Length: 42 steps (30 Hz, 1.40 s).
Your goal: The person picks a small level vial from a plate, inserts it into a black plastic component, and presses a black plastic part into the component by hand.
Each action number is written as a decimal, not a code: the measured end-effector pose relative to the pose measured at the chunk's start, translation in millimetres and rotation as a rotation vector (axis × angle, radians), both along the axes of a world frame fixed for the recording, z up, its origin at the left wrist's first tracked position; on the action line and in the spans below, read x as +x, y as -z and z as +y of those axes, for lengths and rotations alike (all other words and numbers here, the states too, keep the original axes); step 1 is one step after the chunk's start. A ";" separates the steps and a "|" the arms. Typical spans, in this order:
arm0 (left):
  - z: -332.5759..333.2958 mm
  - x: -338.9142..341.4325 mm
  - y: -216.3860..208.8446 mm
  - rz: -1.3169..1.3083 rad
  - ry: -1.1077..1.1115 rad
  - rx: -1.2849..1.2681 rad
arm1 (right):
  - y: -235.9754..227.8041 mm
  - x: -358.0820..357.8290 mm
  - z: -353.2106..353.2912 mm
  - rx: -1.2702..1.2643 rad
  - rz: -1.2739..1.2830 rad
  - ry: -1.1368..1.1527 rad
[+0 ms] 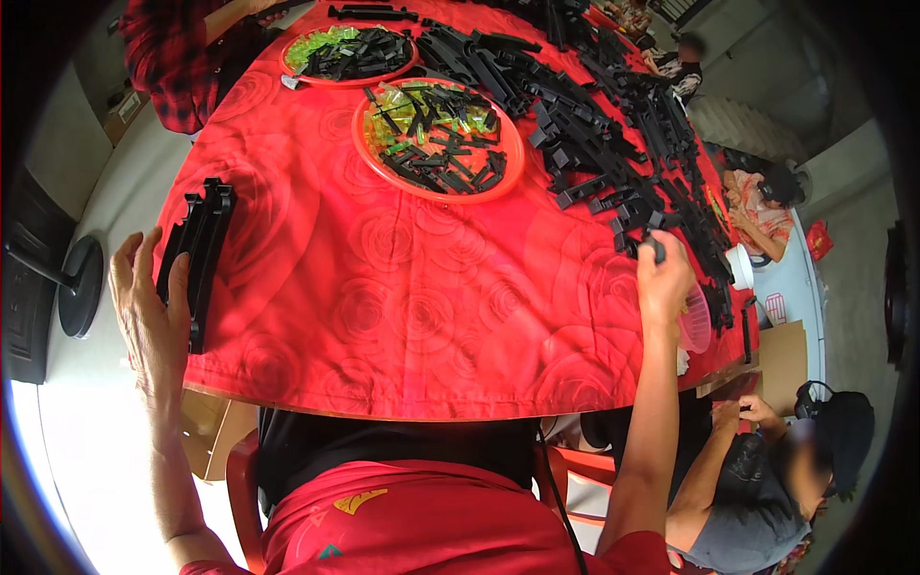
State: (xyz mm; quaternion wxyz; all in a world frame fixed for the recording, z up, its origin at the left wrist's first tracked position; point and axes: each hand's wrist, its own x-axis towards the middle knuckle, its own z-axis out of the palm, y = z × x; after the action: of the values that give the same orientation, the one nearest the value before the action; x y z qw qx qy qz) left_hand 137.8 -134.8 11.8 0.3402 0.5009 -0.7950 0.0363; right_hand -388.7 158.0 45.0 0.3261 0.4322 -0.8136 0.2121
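Observation:
My left hand [151, 311] is at the table's left edge with its fingers spread. Its thumb lies against long black plastic parts [213, 251] that sit side by side on the red cloth. Over on the right, my right hand [665, 284] is closed around a black plastic part [655, 249], of which only the end shows past the fingers. That hand is at the near end of a large heap of similar black parts [585, 144].
A red-rimmed round tray [520, 163] holds small black strips and yellow-green clear pieces. A similar tray [287, 69] stands farther back. A pink plastic basket [697, 321] and a white cup [739, 266] are at right. Other people sit around the table, one [743, 489] close on my right.

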 end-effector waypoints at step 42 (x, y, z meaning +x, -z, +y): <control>126.5 -84.7 -23.6 0.268 1.050 0.693 | -12.0 230.2 -59.2 0.483 -0.557 -0.596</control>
State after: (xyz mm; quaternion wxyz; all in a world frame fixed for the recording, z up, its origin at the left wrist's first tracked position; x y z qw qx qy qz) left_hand 53.1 -8.3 35.4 0.2275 0.1261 -0.8506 -0.4569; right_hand -158.4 98.8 57.0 -0.0893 0.6370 -0.7365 0.2092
